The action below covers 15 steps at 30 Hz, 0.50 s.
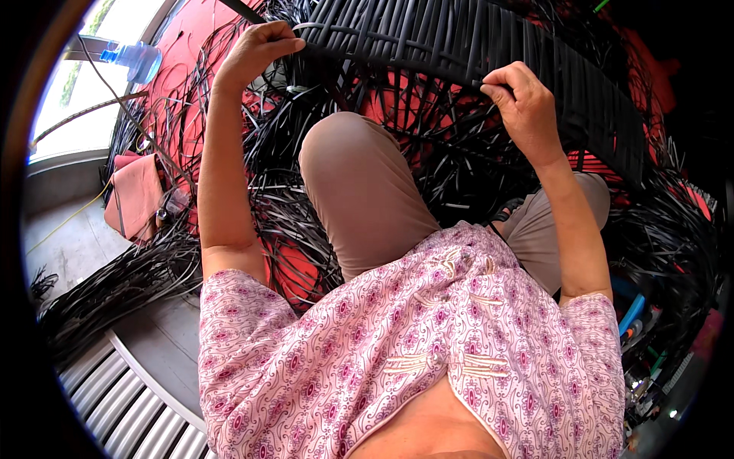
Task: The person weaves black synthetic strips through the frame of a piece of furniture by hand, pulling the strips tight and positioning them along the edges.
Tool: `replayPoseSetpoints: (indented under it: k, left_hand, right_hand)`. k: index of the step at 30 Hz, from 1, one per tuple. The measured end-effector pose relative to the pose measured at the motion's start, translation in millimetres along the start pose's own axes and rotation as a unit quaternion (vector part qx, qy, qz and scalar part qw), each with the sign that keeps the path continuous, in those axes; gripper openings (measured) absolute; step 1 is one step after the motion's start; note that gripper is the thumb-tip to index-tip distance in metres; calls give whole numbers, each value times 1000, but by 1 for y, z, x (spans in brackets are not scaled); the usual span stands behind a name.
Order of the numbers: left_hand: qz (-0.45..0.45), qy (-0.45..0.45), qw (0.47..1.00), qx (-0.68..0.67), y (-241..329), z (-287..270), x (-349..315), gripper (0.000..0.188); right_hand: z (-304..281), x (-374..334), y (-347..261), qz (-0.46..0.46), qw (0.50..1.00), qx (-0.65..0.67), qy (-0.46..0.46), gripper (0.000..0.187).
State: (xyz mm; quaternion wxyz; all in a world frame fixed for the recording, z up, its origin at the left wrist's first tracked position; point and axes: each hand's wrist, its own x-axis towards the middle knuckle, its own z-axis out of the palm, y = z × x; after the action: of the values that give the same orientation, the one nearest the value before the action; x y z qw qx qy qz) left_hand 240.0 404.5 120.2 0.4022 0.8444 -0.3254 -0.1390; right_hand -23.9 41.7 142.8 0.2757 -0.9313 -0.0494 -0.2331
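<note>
A panel of black flat strips, woven side by side over a dark frame, stretches across the top of the view above my knees. At its left end my left hand is closed, thumb and fingertips pressed together beside the panel's edge; what lies between them is too small to make out. My right hand pinches a black strip at the panel's lower edge, and only a short bit of the strip shows at the fingertips. Below the panel, loose strips hang in front of red ground.
Loose black strips lie tangled around my legs, and a thick bundle lies to the left. A blue clear water bottle is at the upper left, above a pink cloth-like piece. White slats fill the lower left.
</note>
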Motion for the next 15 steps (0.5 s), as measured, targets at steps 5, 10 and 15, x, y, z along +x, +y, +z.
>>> replayPoseSetpoints:
  k: [5,10,15]
  left_hand:
    - [-3,2,1000,-16,-1,-1,-2,23]
    - [21,37,999,-23,12,3,-12,22]
    - [130,79,985,78,40,-1,-17,22]
  right_hand:
    - [8,9,6,112,992,44,31,13]
    - [7,19,3,181,982,47,10,13]
    - [6,21,0,187,981,46,20,14]
